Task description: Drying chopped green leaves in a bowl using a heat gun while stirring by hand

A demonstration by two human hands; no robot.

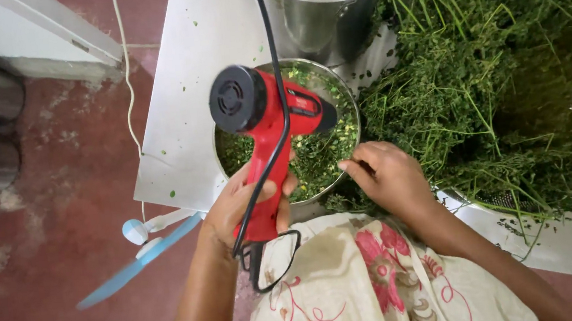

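The left hand [249,210] is wrapped tight around a red heat gun [264,124] aimed into the bowl [343,101] of picked leaves at the table's [186,86] near edge. The right hand [387,175], fingers loosely curled and holding nothing, rests on the bowl's rim. Judging by the big heap of stalks [489,68] beside it, much remains unpicked.

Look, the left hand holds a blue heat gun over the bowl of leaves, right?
Not quite: the heat gun is red, not blue. The head view shows the left hand gripping its red handle, nozzle over the bowl of leaves, while the right hand rests at the bowl's rim.
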